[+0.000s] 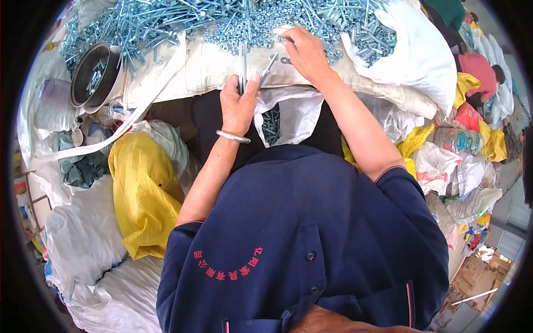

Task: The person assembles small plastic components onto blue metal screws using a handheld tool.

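My left hand point(237, 105), with a bangle on the wrist, is closed round long silver bolts. One bolt point(242, 64) points straight away from me, and a second, thinner bolt point(268, 70) slants to the right from between thumb and finger. My right hand point(308, 55) reaches over the near edge of a heap of small nuts point(239, 34), fingertips pinched together; whatever they hold is too small to make out. Two small dark rings point(285, 60) lie on the pale cloth-covered work surface point(194, 69) just below that hand.
Many long bolts point(161, 28) are heaped at the back left. Metal sleeves point(377, 41) lie beside a white sack point(425, 61) at right. A dark round pan point(94, 75) stands at left. An open white bag point(300, 114) with metal parts sits at my lap. Yellow sacks point(141, 188) flank me.
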A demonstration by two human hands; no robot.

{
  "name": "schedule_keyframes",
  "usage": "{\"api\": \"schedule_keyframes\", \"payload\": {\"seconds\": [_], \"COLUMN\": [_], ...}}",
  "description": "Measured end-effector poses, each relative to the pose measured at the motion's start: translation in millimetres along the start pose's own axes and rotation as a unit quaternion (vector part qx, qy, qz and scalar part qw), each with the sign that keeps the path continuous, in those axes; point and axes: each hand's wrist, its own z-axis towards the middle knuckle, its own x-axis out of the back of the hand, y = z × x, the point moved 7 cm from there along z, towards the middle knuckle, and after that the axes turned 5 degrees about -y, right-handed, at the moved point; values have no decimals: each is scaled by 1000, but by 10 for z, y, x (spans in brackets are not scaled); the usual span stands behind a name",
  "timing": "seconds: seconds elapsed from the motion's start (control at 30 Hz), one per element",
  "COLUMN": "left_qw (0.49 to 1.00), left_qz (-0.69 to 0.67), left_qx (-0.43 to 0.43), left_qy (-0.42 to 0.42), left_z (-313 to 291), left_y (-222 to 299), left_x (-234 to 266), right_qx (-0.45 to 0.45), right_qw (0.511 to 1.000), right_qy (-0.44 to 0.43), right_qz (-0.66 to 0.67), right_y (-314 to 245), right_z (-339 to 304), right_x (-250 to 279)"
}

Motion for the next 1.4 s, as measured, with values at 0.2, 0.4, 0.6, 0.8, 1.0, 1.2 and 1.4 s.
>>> {"api": "schedule_keyframes", "payload": {"seconds": [0.2, 0.4, 0.6, 0.8, 1.0, 1.2, 1.4], "left_qw": [1000, 999, 999, 999, 998, 996, 999], "left_qz": [-4, 15, -19, -31, -47, -77, -36], "left_qx": [8, 29, 21, 29, 42, 46, 23], "left_qy": [-14, -6, -28, -17, -8, 5, -13], "left_z": [2, 7, 3, -5, -10, 48, 56], "left_y": [4, -10, -30, -10, 22, 67, 63], "left_x": [-59, 16, -93, -49, -19, 95, 38], "right_qx": [25, 6, 45, 45, -20, -207, -208], "right_qw": [971, 985, 981, 980, 994, 887, 849], "right_qy": [-105, -110, -99, -98, -85, -127, -130], "right_qz": [-214, -131, -163, -165, -59, 392, 468], "right_y": [256, 291, 299, 250, 318, 238, 24], "right_z": [139, 115, 182, 224, 239, 103, -36], "right_x": [-363, -321, -382, -453, -436, -229, -188]}}
